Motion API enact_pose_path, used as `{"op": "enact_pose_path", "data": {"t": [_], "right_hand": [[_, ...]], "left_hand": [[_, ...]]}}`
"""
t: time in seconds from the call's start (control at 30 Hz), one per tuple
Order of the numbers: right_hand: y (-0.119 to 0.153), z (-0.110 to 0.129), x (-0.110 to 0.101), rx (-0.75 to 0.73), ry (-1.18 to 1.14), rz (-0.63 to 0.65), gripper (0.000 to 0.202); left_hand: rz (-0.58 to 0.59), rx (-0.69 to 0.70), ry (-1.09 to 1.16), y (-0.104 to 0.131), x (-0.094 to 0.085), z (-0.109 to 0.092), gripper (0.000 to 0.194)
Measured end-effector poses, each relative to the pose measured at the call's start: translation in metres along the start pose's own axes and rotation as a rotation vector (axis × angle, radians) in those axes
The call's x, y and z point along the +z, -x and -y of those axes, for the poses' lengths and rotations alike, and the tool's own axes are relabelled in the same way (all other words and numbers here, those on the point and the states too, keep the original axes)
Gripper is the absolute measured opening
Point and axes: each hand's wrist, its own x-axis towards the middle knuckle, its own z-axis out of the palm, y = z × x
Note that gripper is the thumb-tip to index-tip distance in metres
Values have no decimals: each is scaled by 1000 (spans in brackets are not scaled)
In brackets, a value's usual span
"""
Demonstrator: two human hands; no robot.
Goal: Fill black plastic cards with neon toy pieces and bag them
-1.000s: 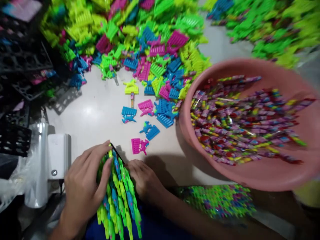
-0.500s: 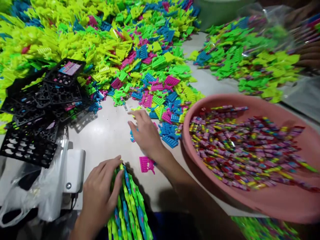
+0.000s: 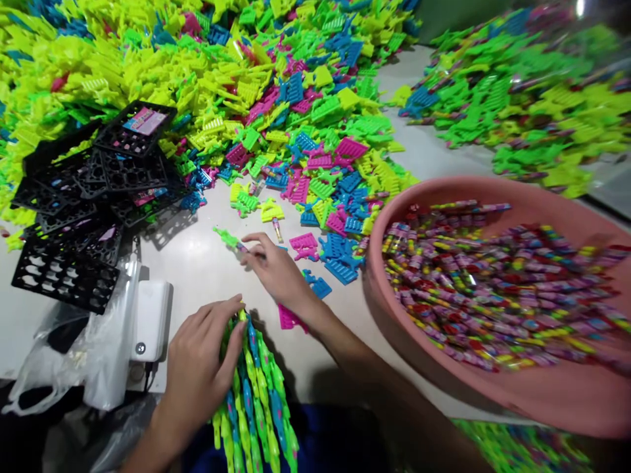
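My left hand is curled over the top end of a row of stacked plastic toy pieces, yellow, green and blue, at the table's near edge. Its thumb presses on the right side of the stack. Ahead of it, my right hand pinches one end of a green plastic toy piece, which points left above the white table. Under my right wrist lies a pink comb-like piece. Blue comb-like pieces and a pink one lie just right of the hand.
A large heap of neon plastic pieces covers the back. Black perforated trays are piled at left, beside a white power bank and clear plastic bags. At right stands a pink basin of wrapped sticks; another heap lies behind.
My right hand has drawn back slightly left and down from the loose pieces and now pinches a green piece. My left hand stays on the stack. The view has shifted a little.
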Motion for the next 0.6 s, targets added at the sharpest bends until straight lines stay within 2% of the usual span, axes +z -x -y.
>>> {"op": "enact_pose_path", "data": {"t": [0.1,0.2,0.33,0.43,0.53,0.6], "right_hand": [[60,-8,-16,21,-401,-8,43],[109,-18,-40,163,-529,19,40],[154,-29,-61,349,-687,-50,41],[175,-35,-58,402,-626,-105,42],[188,-40,-41,440,-502,-156,47],[193,-41,-27,415,-452,-177,46]], "left_hand": [[7,2,-4,0,0,0,24],[20,-5,-7,0,0,0,24],[33,-16,1,0,-1,0,24],[37,-29,4,-1,0,-1,25],[41,-56,11,-1,0,-3,25],[54,-78,20,-1,0,-5,25]]}}
